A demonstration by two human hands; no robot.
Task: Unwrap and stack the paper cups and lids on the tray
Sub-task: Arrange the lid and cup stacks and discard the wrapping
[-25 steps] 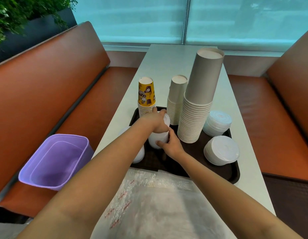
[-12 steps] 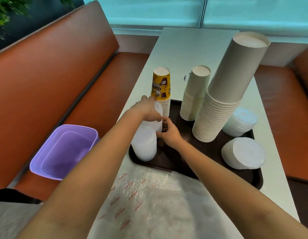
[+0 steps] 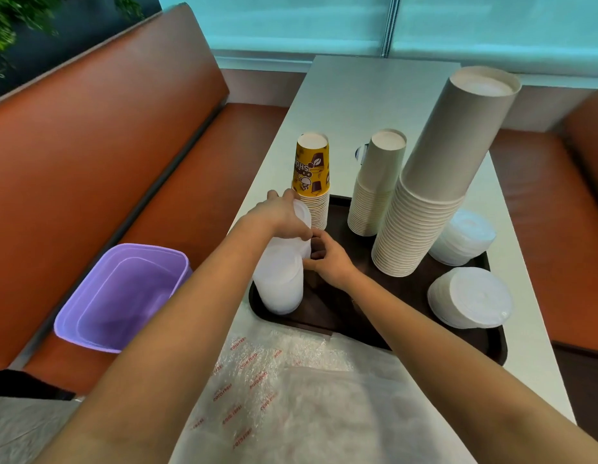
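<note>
Tray (image 3: 491, 349) holding cup stacks, lid piles, hands (image 3: 284, 217) gripping wrapped lids (image 3: 279, 279)

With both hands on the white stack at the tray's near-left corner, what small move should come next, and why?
Probably ease the left hand off the top while the right hand steadies the side. The white lid stack already stands on the brown tray, beside the yellow cup stack, but it looks tall and narrow, so letting go with both at once might tip it.

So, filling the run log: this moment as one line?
left hand + right hand | gripping translucent lid stack | on tray | stacking
</note>
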